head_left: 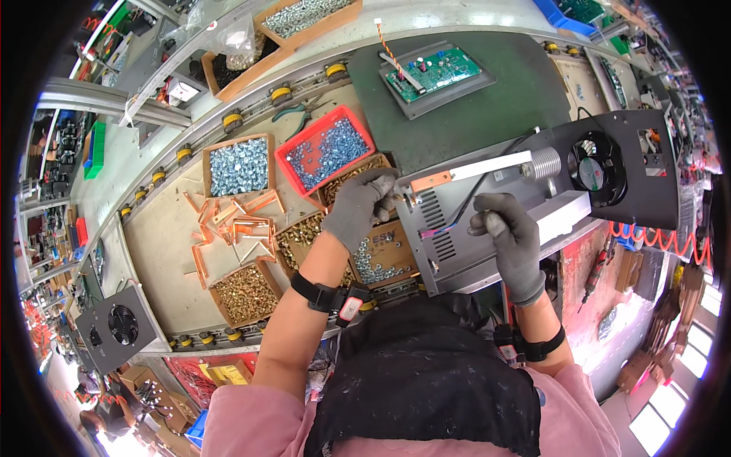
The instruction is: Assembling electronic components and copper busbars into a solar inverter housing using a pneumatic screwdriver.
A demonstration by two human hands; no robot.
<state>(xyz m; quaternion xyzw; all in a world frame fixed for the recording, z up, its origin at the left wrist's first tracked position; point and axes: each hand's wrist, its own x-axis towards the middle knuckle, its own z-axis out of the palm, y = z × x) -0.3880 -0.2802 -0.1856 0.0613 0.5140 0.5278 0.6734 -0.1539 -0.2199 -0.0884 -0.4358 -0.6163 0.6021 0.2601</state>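
Observation:
My left hand [364, 204], in a grey glove, has its fingers pinched together at the left end panel of a dark grey metal case [495, 179]. Whatever small part may be between the fingertips is hidden. Beside them, a copper bar [431, 181] with a white sleeve [491, 165] runs to a ribbed silver coil [542, 164]. Over the case my right hand [509, 240], gloved too, is closed with curled fingers; its contents cannot be made out. Thin coloured wires [438, 230] lie near it. A black fan [598, 171] sits in the case's right end panel.
Left of the case stand a red bin of screws [285, 156], a box of silver nuts [240, 166], a box of brass-coloured fasteners [245, 293] and loose copper strips [236, 228]. A green circuit board [434, 72] rests on the dark green mat [525, 84]. Pliers [301, 114] lie behind.

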